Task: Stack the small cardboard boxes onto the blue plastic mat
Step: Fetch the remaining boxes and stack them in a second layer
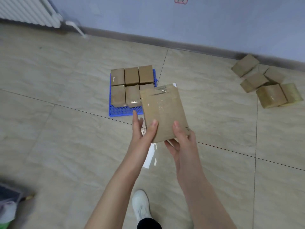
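Tiled floor point(57, 71): six placed boxes point(131, 76) on the blue mat point(122, 111) — loose boxes point(270, 95) remain at right. Left hand point(142, 131) and right hand point(183, 142) clamp the carried box point(163, 109).

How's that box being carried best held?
The box lies broad face up, so take its near short end from below, thumbs on top, as the left hand and right hand do; that looks steady.

No legible text: red-framed wall sticker point(181, 0) characters, white print point(134, 102) on stacked box point(133, 95), both blurred.
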